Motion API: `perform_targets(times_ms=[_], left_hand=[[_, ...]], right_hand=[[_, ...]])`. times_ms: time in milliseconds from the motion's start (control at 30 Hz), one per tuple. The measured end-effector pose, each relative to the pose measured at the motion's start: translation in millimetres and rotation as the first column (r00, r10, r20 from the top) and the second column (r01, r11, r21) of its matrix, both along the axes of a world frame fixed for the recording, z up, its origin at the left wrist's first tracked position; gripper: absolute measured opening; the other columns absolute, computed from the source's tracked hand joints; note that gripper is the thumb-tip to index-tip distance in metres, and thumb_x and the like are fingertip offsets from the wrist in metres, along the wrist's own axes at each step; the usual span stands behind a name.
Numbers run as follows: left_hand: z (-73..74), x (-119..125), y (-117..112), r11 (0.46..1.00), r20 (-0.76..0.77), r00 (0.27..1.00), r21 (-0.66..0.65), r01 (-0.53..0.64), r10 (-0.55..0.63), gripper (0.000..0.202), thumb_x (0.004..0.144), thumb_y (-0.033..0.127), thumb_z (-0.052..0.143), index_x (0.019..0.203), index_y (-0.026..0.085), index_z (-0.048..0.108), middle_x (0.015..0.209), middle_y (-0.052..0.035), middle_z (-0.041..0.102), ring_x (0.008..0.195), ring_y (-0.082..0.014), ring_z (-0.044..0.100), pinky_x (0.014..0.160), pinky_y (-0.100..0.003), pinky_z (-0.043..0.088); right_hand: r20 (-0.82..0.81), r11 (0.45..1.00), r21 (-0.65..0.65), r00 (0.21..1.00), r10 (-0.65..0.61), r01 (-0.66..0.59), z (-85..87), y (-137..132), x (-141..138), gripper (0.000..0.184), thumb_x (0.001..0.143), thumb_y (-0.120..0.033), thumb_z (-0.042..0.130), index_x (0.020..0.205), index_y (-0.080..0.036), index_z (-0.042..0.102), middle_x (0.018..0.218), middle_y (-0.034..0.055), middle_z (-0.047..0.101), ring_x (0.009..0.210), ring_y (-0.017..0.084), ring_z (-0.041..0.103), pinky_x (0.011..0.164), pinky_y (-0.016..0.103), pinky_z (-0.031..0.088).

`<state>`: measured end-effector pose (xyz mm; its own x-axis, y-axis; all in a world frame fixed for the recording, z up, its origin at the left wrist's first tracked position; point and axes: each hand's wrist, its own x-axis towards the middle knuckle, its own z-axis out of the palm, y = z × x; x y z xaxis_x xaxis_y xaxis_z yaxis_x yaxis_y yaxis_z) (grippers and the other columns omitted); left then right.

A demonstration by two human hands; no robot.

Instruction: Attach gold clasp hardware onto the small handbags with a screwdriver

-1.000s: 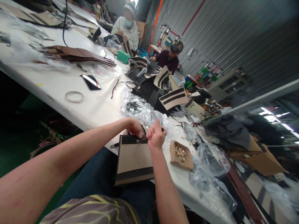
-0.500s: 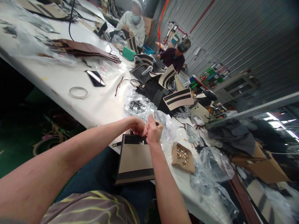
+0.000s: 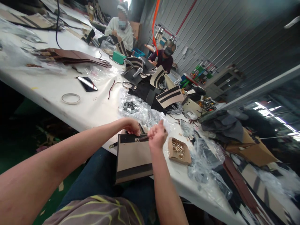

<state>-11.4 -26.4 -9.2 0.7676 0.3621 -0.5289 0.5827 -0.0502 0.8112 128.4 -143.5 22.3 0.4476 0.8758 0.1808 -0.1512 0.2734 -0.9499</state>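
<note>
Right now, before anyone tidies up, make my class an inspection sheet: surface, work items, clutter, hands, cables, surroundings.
Surface: white table, scuffed along its near edge.
Work items: beige-and-black bag at the near edge, metal clasp by its top; cardboard tray holding small metal pieces.
Clutter: crumpled clear plastic, phone, pale ring.
Hands: left hand at the bag's top; right hand closed on a narrow dark item, mostly hidden.
Cables: black cable at the table's far left; orange cord or hose hanging.
Surroundings: two people across the table; ribbed wall behind.
</note>
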Motion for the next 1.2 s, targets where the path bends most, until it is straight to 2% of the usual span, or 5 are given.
perform_targets(times_ms=[233, 567, 700, 967, 1200], left_hand=[[28.2, 11, -30, 0.910, -0.079, 0.994, 0.412, -0.042, 0.081, 0.015, 0.069, 0.016, 0.081, 0.071, 0.020, 0.068, 0.078, -0.0050, 0.072, 0.088, -0.0286, 0.072, 0.084, -0.036, 0.057], [15.8, -70, -92, 0.387, 0.418, 0.797, 0.713, -0.585, 0.436, 0.027, 0.100, 0.043, 0.066, 0.116, 0.023, 0.075, 0.121, -0.0120, 0.082, 0.115, -0.0357, 0.075, 0.105, -0.048, 0.055], [-15.1, -86, -104, 0.521, 0.355, 0.773, 0.584, -0.622, 0.525, 0.048, 0.088, 0.057, 0.077, 0.122, 0.024, 0.073, 0.125, -0.0114, 0.079, 0.119, -0.0376, 0.073, 0.105, -0.049, 0.057], [-41.7, -83, -107, 0.514, 0.469, 0.784, 0.591, -0.621, 0.408, 0.044, 0.093, 0.062, 0.076, 0.112, 0.022, 0.078, 0.127, -0.0136, 0.067, 0.128, -0.0370, 0.062, 0.117, -0.055, 0.050], [-32.8, -102, -118, 0.678, 0.439, 0.839, 0.511, -0.528, 0.322, 0.046, 0.094, 0.061, 0.077, 0.119, 0.023, 0.077, 0.140, -0.0133, 0.067, 0.135, -0.0369, 0.059, 0.120, -0.051, 0.048]], right_hand=[[0.356, 0.834, -0.504, 0.934, -0.037, 0.225, -1.3, 49, 114, 0.069, 0.088, -0.076, 0.082, 0.063, -0.030, 0.036, 0.046, -0.0124, 0.031, 0.039, 0.007, 0.027, 0.036, 0.024, 0.021], [0.719, 0.955, -0.256, 0.690, 0.085, 0.149, -32.9, 8, 134, 0.038, 0.100, -0.052, 0.072, 0.120, -0.020, 0.080, 0.129, 0.0144, 0.073, 0.115, 0.028, 0.069, 0.100, 0.038, 0.056], [0.644, 0.856, -0.430, 0.566, 0.514, -0.288, -36.6, -15, 128, 0.040, 0.103, -0.051, 0.068, 0.129, -0.023, 0.080, 0.134, 0.0096, 0.075, 0.115, 0.025, 0.071, 0.098, 0.037, 0.056], [0.575, 0.791, -0.494, 0.547, 0.609, -0.360, -27.2, -19, 129, 0.026, 0.096, -0.034, 0.074, 0.120, -0.023, 0.072, 0.112, 0.0022, 0.074, 0.101, 0.021, 0.065, 0.090, 0.034, 0.049], [0.439, 0.732, -0.498, 0.593, 0.675, -0.465, -42.3, -19, 127, 0.027, 0.098, -0.041, 0.076, 0.116, -0.024, 0.064, 0.090, -0.0026, 0.064, 0.085, 0.018, 0.059, 0.079, 0.031, 0.045]])
